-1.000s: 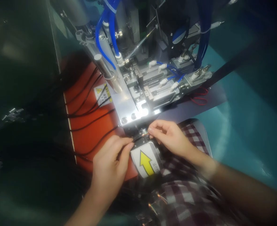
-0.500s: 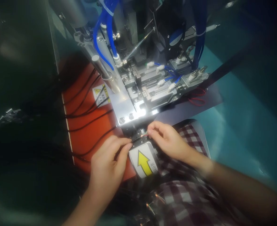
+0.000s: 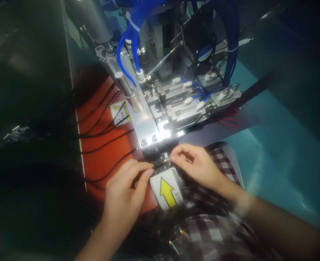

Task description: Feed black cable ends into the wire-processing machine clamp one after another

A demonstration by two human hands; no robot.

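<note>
My left hand (image 3: 126, 190) is closed in a pinch, thumb against forefinger, on a thin black cable (image 3: 159, 165). My right hand (image 3: 198, 165) also pinches, holding the fine coloured wires (image 3: 168, 160) at that cable's end; their tips are hidden by the fingers. Stretched between both hands, the cable lies over a small dark metal fixture (image 3: 164, 167) at the machine's front. Just below sits a white plate with a yellow arrow (image 3: 167, 192). Above the fingers is the bright metal edge of the machine (image 3: 149, 136).
Blue air hoses (image 3: 134, 29) and pneumatic cylinders (image 3: 187, 112) fill the machine's upper part. Several black cables (image 3: 108, 143) cross the orange mat (image 3: 94, 163) at left. Loose stripped wire ends (image 3: 173, 246) hang near the checked clothing (image 3: 211, 232). A teal surface (image 3: 279, 156) spreads at right.
The view has shifted slightly, so the machine appears a little lower and further right. Both hands keep their pinches on the cable and wires, nearly in place at the fixture.
</note>
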